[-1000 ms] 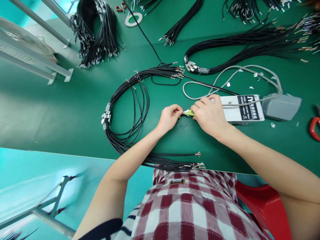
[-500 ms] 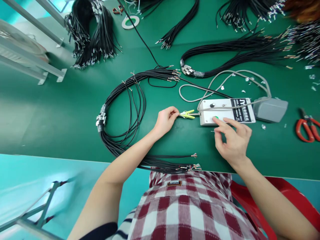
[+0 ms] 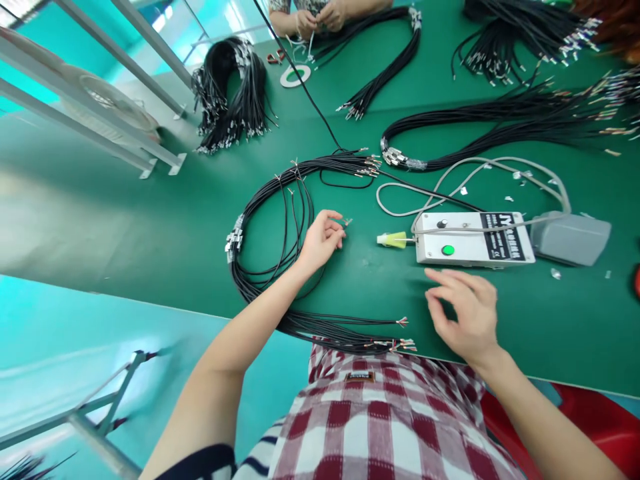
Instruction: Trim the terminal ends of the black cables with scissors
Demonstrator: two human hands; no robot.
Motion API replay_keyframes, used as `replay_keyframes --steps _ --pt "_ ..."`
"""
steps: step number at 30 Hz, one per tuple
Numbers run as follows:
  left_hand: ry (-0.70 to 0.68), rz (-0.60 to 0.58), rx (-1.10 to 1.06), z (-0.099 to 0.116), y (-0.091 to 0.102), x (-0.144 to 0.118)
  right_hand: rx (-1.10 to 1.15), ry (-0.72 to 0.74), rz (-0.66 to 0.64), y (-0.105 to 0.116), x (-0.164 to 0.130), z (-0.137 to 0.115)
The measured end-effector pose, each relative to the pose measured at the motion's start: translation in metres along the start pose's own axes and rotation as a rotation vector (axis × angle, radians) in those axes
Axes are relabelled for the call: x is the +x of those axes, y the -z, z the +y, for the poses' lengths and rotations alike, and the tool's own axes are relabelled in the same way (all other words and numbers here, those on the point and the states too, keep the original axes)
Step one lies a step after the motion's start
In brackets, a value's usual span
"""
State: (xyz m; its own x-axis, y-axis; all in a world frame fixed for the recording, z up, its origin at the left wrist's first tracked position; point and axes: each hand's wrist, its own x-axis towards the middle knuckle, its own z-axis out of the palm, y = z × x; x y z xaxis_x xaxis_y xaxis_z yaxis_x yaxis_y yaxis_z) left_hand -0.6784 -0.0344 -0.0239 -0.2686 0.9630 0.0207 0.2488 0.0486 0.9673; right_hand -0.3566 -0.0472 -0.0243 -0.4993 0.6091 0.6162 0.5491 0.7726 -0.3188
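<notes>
My left hand [image 3: 321,240] pinches the metal-tipped end of a thin black cable [image 3: 345,223], a short way left of the yellow-green clip [image 3: 391,240] that sticks out of a white control box [image 3: 473,247] with a green button. A looped bundle of black cables [image 3: 273,227] lies under and beside that hand. My right hand [image 3: 465,310] hovers below the box with fingers spread and holds nothing. Stripped cable ends [image 3: 397,337] lie at the table's near edge between my hands.
A grey foot pedal [image 3: 570,237] with a grey cord [image 3: 475,173] sits right of the box. More black cable bundles [image 3: 230,100] lie across the green table [image 3: 125,213]. Another person's hands [image 3: 315,17] work at the far edge beside a tape roll [image 3: 295,75].
My left hand drew the cable end back from the clip, leftwards. My right hand left the clip, touched near the green button, then dropped toward the near edge, fingers spread.
</notes>
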Motion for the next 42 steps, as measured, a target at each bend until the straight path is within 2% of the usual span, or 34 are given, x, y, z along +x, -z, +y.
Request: replay_keyframes --steps 2,4,5,7,8,11,13,15,17,18,19,20,21,22,25,29,33,36,42 --pt "-0.108 0.189 0.141 0.001 0.028 0.018 0.08 0.034 -0.08 -0.005 -0.006 -0.004" --pt "-0.213 0.504 0.419 0.001 0.061 0.037 0.137 0.04 -0.118 -0.011 -0.01 -0.003" --pt "-0.22 0.599 0.472 -0.001 0.076 0.046 0.158 0.03 -0.124 -0.013 -0.01 -0.002" --pt "-0.203 0.689 0.544 -0.009 0.099 0.059 0.193 -0.005 -0.123 -0.016 -0.01 0.001" --pt "-0.186 0.692 0.569 -0.014 0.106 0.063 0.21 -0.021 -0.124 -0.016 -0.01 0.002" --pt "-0.165 0.654 0.643 -0.022 0.106 0.059 0.249 -0.058 -0.122 -0.016 -0.01 0.002" --pt "-0.197 0.606 0.679 -0.017 0.091 0.042 0.271 -0.079 -0.12 -0.015 -0.01 0.001" --pt "-0.256 0.47 0.697 -0.004 0.066 0.013 0.291 -0.102 -0.122 -0.014 -0.011 0.0" --pt "-0.311 0.197 0.686 0.013 0.032 -0.026 0.312 -0.124 -0.127 -0.014 -0.01 -0.001" --pt "-0.349 -0.01 0.663 0.02 0.013 -0.046 0.323 -0.134 -0.128 -0.014 -0.01 -0.001" --pt "-0.4 -0.329 0.624 0.027 -0.005 -0.066 0.332 -0.144 -0.13 -0.014 -0.01 -0.001" --pt "-0.429 -0.552 0.592 0.032 -0.021 -0.083 0.341 -0.155 -0.131 -0.014 -0.01 -0.001" --pt "-0.43 -0.676 0.587 0.035 -0.036 -0.098 0.349 -0.166 -0.131 -0.014 -0.01 0.0" --pt "-0.406 -0.723 0.592 0.037 -0.047 -0.109 0.356 -0.178 -0.132 -0.014 -0.01 0.0" --pt "-0.277 -0.689 0.519 0.038 -0.062 -0.122 0.385 -0.213 -0.129 -0.013 -0.011 0.001" --pt "-0.015 -0.539 0.216 0.042 -0.056 -0.118 0.478 -0.325 -0.164 -0.009 -0.009 -0.008" --pt "0.185 -0.406 0.037 0.05 -0.051 -0.118 0.703 -0.519 -0.291 -0.003 -0.001 -0.028" --pt "0.199 -0.332 -0.029 0.054 -0.051 -0.119 0.822 -0.562 -0.317 -0.002 0.007 -0.037" --pt "0.213 -0.254 -0.111 0.057 -0.05 -0.119 0.879 -0.59 -0.273 -0.008 0.017 -0.04"
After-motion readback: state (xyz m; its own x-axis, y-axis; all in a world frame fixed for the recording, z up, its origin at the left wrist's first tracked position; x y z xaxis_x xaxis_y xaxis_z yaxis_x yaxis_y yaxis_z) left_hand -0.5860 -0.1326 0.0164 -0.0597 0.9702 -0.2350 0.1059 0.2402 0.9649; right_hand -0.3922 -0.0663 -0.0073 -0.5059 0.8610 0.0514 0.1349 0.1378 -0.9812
